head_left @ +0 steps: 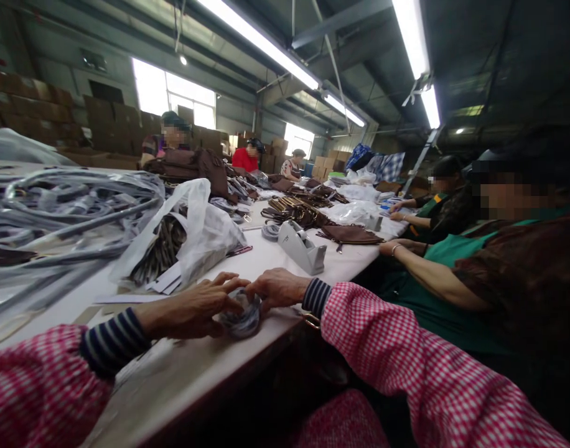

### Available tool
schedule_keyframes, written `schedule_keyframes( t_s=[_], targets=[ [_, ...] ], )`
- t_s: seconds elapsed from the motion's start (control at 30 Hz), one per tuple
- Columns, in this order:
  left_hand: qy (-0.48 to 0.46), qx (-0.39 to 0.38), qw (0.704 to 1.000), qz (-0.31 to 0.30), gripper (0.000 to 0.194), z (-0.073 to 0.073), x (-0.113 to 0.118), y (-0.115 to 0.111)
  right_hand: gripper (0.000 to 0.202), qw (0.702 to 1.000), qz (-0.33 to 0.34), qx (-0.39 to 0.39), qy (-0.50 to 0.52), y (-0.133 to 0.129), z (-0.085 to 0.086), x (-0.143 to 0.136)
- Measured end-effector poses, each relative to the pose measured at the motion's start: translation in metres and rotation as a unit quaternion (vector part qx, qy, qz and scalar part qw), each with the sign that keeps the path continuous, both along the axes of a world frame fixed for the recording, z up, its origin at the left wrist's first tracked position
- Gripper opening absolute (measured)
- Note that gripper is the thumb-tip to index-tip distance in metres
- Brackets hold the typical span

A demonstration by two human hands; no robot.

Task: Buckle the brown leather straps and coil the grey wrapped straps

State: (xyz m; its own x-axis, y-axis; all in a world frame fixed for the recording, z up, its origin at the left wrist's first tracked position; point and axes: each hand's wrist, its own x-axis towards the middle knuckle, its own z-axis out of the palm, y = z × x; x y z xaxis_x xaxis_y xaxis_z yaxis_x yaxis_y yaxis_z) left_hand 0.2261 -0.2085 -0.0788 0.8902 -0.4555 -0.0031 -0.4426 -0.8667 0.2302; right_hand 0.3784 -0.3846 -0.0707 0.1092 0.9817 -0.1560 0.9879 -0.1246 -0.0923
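A small coiled bundle in clear plastic (242,317) lies at the front edge of the white table (210,358). On its left side my left hand (196,306) holds it with bent fingers. From the right, my right hand (278,289) has its fingers pressed together on the bundle's upper side. Just beyond my right hand stands a grey tape dispenser (301,247). A white plastic bag (198,233) full of dark straps sits behind my left hand, with white paper strips (166,280) at its mouth.
Plastic-wrapped grey coils (74,211) cover the table's left side. A brown pouch (350,234) and brown straps with metal parts (297,210) lie farther back. At the right sits a person in a green apron (457,261); more people work beyond.
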Motion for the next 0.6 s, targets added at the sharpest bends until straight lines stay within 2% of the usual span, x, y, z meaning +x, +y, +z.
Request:
schedule_keyframes(
  t_s=[0.1, 0.23, 0.37, 0.47, 0.6],
  targets=[
    [-0.028, -0.010, 0.998, 0.060, 0.035, -0.006, -0.002, -0.015, 0.026, 0.999, -0.031, 0.012, 0.021, 0.006, -0.007, -0.001],
    [-0.076, -0.046, 0.983, 0.158, 0.016, -0.019, -0.007, -0.035, 0.024, 0.994, -0.049, 0.059, 0.082, -0.005, -0.013, -0.005],
    [-0.085, -0.086, 0.981, 0.154, 0.013, -0.023, -0.008, -0.040, 0.023, 0.981, -0.079, 0.082, 0.157, -0.023, -0.010, -0.003],
    [-0.101, -0.048, 0.982, 0.150, 0.011, -0.026, -0.006, -0.037, 0.017, 0.982, -0.105, 0.085, 0.129, -0.028, -0.013, -0.002],
    [-0.161, 0.005, 0.973, 0.162, 0.025, -0.041, -0.001, -0.043, 0.012, 0.985, -0.107, 0.095, 0.099, -0.027, -0.025, -0.006]
  ],
)
